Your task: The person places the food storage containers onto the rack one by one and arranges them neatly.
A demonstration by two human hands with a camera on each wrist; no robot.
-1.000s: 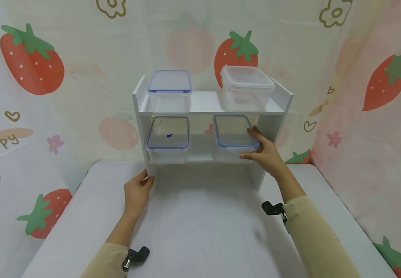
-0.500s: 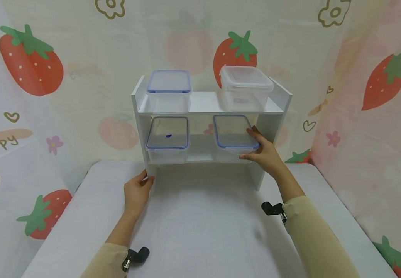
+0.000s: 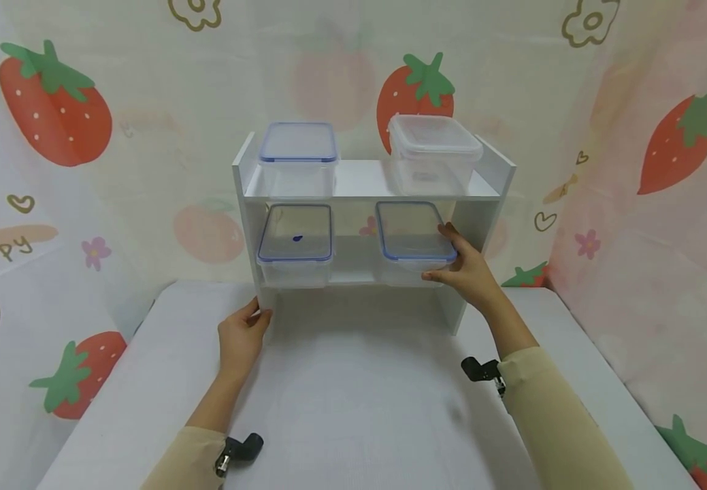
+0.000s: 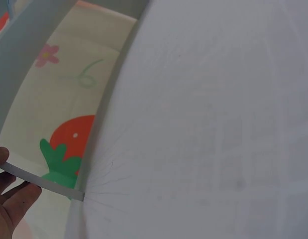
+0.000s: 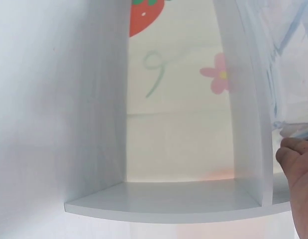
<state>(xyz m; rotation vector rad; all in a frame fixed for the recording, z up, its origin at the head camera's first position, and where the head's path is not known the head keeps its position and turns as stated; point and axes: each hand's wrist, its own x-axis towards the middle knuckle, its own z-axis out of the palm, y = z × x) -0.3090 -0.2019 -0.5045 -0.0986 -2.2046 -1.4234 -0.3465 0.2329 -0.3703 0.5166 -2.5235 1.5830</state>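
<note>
A white two-tier shelf (image 3: 359, 278) stands on the table. My left hand (image 3: 243, 339) pinches the front edge of its left side panel low down; in the left wrist view the thumb and fingers lie on opposite faces of that panel (image 4: 44, 184). On the lower tier at the right is a clear food container with a blue-rimmed lid (image 3: 413, 231). My right hand (image 3: 469, 272) grips its right front corner, fingers at the lid's edge and thumb at the front. The right wrist view shows only part of this hand (image 5: 300, 164) beside the container.
Another blue-rimmed container (image 3: 296, 235) with a dark blue mark sits lower left. Above it is a further blue-rimmed container (image 3: 299, 143), and at the upper right a container with a clear lid (image 3: 435, 146). A white cloth covers the table (image 3: 353, 408); a strawberry-print backdrop (image 3: 145, 170) hangs behind.
My right fingertips have shifted very slightly at the lid's right edge. The left hand, the shelf and the containers stay where they were.
</note>
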